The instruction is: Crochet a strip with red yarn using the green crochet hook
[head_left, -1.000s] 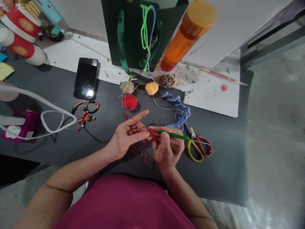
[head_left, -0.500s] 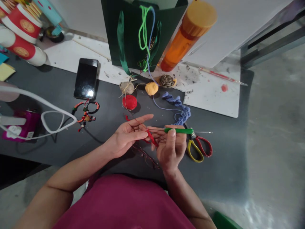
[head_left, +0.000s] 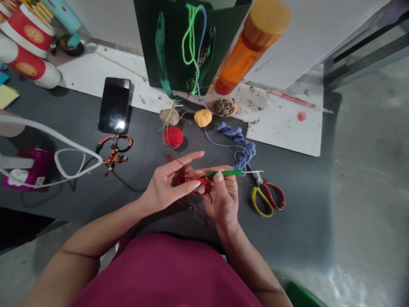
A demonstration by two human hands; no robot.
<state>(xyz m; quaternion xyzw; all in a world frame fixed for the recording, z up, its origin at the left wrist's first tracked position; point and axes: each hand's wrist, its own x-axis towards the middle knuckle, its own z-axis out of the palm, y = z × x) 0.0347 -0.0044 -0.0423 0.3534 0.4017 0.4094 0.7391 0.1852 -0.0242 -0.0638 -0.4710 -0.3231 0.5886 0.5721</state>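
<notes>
A strip of red yarn work (head_left: 202, 182) lies between my two hands. My left hand (head_left: 166, 183) pinches its left part between thumb and fingers, with the index finger stretched out. My right hand (head_left: 223, 194) holds a green-handled crochet hook (head_left: 228, 173) under its thumb, the metal tip pointing right, and its fingers also touch the red work. Above my hands sits a red yarn ball (head_left: 173, 137), beside a beige ball (head_left: 170, 117) and a yellow ball (head_left: 203, 118). Blue crocheted yarn (head_left: 244, 149) lies just beyond my right hand.
Scissors (head_left: 266, 198) lie right of my right hand, and glasses (head_left: 198, 212) lie below my hands. Farther back are a black phone (head_left: 115, 105), a dark green bag (head_left: 179, 51) and an orange bottle (head_left: 246, 51). A beaded bracelet (head_left: 128, 144) and white cable (head_left: 68, 143) are left.
My right hand and the hook have moved left, closer to my left hand. The red work is now bunched between the fingers rather than stretched downward.
</notes>
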